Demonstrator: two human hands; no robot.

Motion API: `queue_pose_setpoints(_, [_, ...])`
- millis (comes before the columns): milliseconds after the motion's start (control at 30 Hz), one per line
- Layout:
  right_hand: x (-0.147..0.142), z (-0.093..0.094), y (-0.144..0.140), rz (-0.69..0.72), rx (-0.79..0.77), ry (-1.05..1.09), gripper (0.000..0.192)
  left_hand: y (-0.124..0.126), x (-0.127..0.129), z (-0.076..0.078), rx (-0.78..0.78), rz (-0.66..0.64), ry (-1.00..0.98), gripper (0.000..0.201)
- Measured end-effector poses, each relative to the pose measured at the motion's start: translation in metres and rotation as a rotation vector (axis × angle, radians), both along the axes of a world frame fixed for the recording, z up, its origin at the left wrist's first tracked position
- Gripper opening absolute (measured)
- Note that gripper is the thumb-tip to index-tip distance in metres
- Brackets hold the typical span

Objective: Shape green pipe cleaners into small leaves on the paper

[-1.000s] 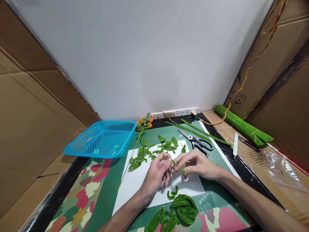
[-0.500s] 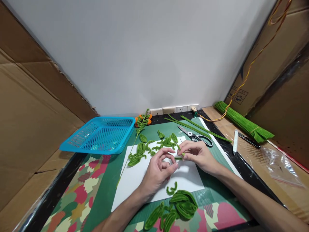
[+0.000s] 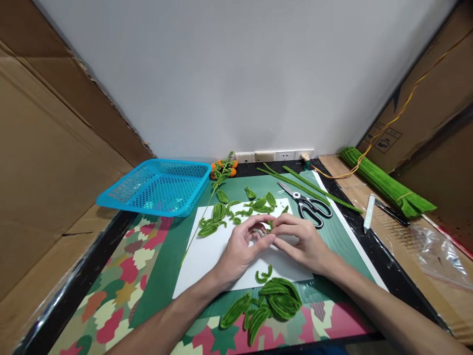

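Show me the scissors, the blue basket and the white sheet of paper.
scissors [image 3: 308, 204]: head view, near the pivot.
blue basket [image 3: 157, 187]: head view, mesh floor.
white sheet of paper [image 3: 207, 259]: head view, bare left part.

— What is held between the hands?

— A short green pipe-cleaner piece [image 3: 270, 227] is pinched between the fingertips of the left hand [image 3: 242, 249] and the right hand [image 3: 301, 241], above the white sheet [image 3: 207, 261]. Only a small fuzzy stub is seen; the rest is hidden by fingers, so its bend cannot be told.

— How are the hands placed?

— They are brought together, fingertips touching, palms turned inward.

— And just beside them?

— Two small curled green bits [image 3: 263, 275] are laid on the sheet's near edge, close under the hands.
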State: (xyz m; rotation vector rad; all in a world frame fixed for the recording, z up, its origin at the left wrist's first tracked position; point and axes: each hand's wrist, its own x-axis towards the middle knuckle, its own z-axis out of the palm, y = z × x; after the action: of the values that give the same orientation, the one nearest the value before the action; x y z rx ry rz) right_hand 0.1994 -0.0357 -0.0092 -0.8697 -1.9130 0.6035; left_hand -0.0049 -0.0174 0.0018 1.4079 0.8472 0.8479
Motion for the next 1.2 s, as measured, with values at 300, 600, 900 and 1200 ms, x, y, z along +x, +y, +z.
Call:
queue_pose_setpoints(300, [0.001,0.0,0.001,-0.039,0.168,-0.001,0.009,0.004,0.001,-0.006,-0.137,0.027,-0.157,0.031])
queue_pose_setpoints(600, [0.002,0.005,-0.002,-0.037,0.14,0.02,0.009,0.006,0.001,-0.002,-0.233,-0.008,-0.25,0.028])
queue_pose_setpoints(900, [0.005,0.01,-0.006,-0.009,0.082,0.056,0.012,0.003,0.001,-0.005,-0.094,-0.099,-0.217,0.055])
queue_pose_setpoints(1200, [0.009,0.008,-0.003,-0.002,0.105,-0.109,0.02,0.001,0.0,-0.004,0.014,0.086,-0.07,0.034])
